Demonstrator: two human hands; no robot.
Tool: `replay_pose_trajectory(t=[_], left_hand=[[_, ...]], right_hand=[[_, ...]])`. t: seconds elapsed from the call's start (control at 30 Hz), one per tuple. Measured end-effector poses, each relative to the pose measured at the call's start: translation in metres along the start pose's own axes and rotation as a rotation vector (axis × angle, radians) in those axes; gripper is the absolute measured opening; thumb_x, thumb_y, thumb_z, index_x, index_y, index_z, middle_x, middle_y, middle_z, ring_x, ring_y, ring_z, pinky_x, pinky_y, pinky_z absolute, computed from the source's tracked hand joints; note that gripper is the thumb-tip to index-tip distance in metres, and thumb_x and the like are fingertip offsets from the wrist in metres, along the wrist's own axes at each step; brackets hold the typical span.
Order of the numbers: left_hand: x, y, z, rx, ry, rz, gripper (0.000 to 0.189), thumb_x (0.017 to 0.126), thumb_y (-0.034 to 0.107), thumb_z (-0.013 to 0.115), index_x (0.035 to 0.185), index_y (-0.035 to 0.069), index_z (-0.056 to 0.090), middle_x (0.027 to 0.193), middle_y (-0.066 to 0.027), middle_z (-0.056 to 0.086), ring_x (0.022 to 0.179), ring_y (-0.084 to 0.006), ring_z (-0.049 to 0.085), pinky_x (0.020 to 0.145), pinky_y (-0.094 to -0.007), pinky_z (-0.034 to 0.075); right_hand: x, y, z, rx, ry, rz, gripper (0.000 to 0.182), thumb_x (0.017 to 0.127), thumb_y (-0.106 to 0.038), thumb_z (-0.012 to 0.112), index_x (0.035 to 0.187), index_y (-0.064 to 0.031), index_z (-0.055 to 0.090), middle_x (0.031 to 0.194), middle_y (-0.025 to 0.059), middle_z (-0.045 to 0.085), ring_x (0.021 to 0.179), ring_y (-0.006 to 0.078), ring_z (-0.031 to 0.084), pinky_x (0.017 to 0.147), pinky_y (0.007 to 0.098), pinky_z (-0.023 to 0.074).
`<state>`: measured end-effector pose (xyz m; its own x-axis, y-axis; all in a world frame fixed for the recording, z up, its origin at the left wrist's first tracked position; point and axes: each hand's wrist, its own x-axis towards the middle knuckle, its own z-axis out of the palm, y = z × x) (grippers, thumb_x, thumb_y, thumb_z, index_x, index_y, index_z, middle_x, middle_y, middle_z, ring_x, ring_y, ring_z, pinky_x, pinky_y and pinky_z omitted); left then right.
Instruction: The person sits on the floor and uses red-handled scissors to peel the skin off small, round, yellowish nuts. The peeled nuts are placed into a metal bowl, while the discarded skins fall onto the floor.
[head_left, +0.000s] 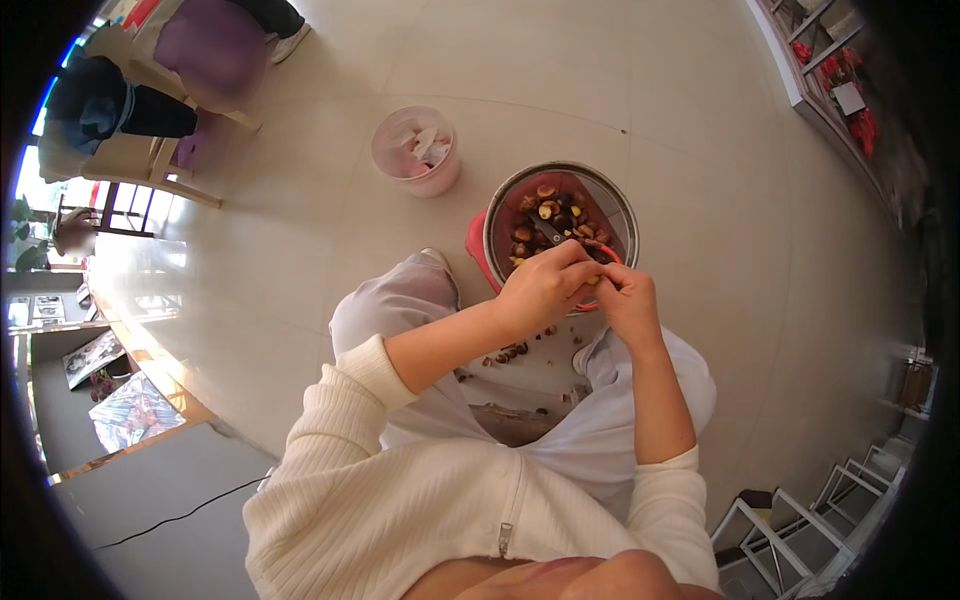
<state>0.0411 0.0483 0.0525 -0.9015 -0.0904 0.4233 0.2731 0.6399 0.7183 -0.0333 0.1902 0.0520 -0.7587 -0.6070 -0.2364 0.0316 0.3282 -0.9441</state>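
My left hand (546, 289) and my right hand (628, 300) meet above the near rim of a round metal-edged container (636, 225). Between their fingertips is a small yellowish piece (593, 280), perhaps a peeled chestnut; my fingers cover much of it. Brown chestnuts (523, 234), some cut or showing yellow flesh, lie inside the container. Scissors (553, 234) with red-orange handles rest on them, partly hidden behind my hands. Something red sits beside and under the container. Shell pieces (512, 352) are scattered on the floor between my legs.
A translucent pink bin (435, 181) holding crumpled tissue stands beyond the container, to the left. At upper left are people near wooden chairs (161, 169). A piece of wood (510, 424) lies below me. White metal frames (802, 517) stand at lower right, shelving (817, 97) at upper right.
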Motion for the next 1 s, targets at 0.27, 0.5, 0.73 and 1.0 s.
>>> replay_pose_trajectory(t=[0.27,0.5,0.73,1.0], left_hand=[[0.004,0.001,-0.003,-0.030,0.033,0.045,0.030,0.066,0.003,0.070,0.094,0.008,0.064,0.085,-0.0059,0.055,0.074,-0.0211,0.059,0.063,-0.0297,0.051],[0.006,-0.003,0.013,-0.486,0.192,-0.379,0.030,0.071,-0.004,0.068,0.097,0.001,0.055,0.097,-0.0045,0.055,0.087,-0.0155,0.059,0.076,-0.0258,0.051],[0.008,-0.007,0.012,-1.062,0.067,-0.812,0.028,0.081,0.005,0.063,0.105,-0.001,0.049,0.100,-0.0074,0.056,0.092,-0.0134,0.057,0.083,-0.0267,0.048],[0.006,-0.014,0.010,-1.333,0.029,-0.889,0.024,0.084,0.009,0.061,0.105,0.001,0.054,0.101,-0.0074,0.059,0.089,-0.0138,0.059,0.078,-0.0259,0.049]], right_hand=[[-0.003,-0.007,-0.002,0.190,0.037,0.093,0.015,0.083,-0.003,0.051,0.086,0.0026,0.065,0.064,-0.0026,0.055,0.057,0.0029,0.045,0.049,0.0194,0.0377],[-0.002,-0.007,0.006,0.049,0.267,-0.089,0.016,0.081,-0.002,0.052,0.089,0.0026,0.065,0.068,-0.0012,0.058,0.057,0.0047,0.049,0.052,0.0207,0.0417],[0.000,0.003,0.010,-0.016,0.372,-0.295,0.015,0.083,-0.002,0.051,0.089,0.0017,0.064,0.077,0.0035,0.062,0.061,0.0074,0.055,0.055,0.0204,0.0445],[0.002,0.001,0.005,0.599,0.176,-0.014,0.016,0.086,-0.004,0.047,0.085,0.0013,0.063,0.072,0.0043,0.060,0.059,0.0089,0.053,0.052,0.0205,0.0451]])
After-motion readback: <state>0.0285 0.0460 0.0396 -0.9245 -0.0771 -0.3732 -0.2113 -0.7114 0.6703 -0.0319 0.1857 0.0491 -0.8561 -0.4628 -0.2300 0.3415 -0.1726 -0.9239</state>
